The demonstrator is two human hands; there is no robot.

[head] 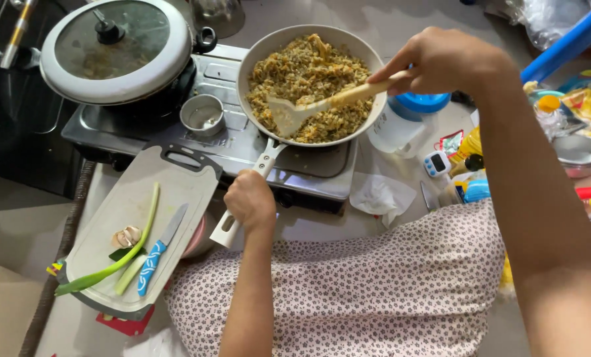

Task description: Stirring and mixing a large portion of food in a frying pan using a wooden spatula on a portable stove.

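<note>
Fried rice (308, 82), speckled green and brown with pale orange bits, fills a white frying pan (255, 59) sitting on the right burner of a tabletop gas stove (229, 142). The right hand (441, 63) has its grip closed around the wooden handle of a pale spatula (295, 111), whose blade lies flat on the near part of the rice. The left hand (250, 200) is wrapped tight on the pan's white handle (242, 198), which points toward the person. Stirring well here probably means keeping that handle steady and sliding the blade under the rice from the rim inward, so nothing spills over the low edge. Just left of the pan stands a small metal cup (203, 116), and beyond it a lidded pot (117, 49). On the counter nearer the person, a grey cutting board (103, 258) carries a green onion (120, 254), garlic (126, 236) and a blue-handled knife (160, 254).
</note>
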